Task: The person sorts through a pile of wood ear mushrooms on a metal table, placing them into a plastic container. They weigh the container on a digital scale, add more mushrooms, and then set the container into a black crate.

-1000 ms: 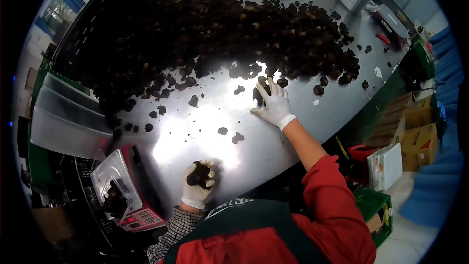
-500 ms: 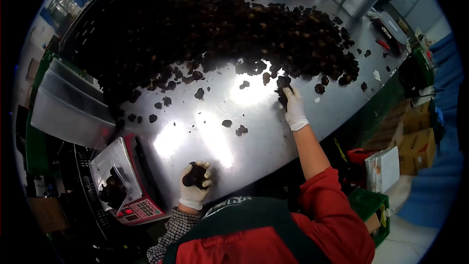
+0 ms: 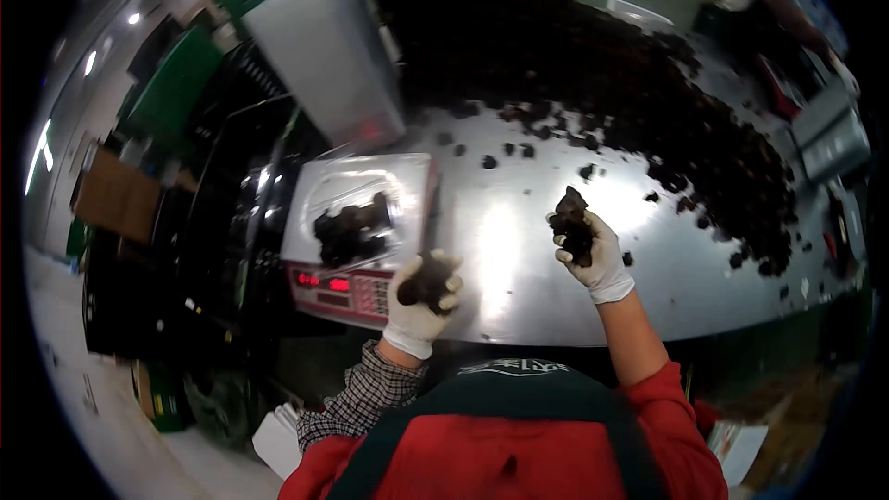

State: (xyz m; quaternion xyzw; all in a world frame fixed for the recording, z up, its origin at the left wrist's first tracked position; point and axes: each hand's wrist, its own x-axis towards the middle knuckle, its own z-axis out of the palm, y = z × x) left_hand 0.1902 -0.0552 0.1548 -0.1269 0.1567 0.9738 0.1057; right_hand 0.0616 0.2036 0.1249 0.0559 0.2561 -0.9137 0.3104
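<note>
Fingers (image 3: 450, 300) of the white-gloved left hand (image 3: 417, 313) are clenched on a dark wrinkled clump (image 3: 426, 283). The clear plastic tray (image 3: 319, 187) lies just leftward. A second clump (image 3: 572, 220) is gripped by the farther right hand (image 3: 599, 257).

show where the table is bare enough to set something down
Bare steel table lies between the left hand and right hand, both holding dark pieces, beside the scale. Crowded: the dark pile behind, and the scale's tray.
</note>
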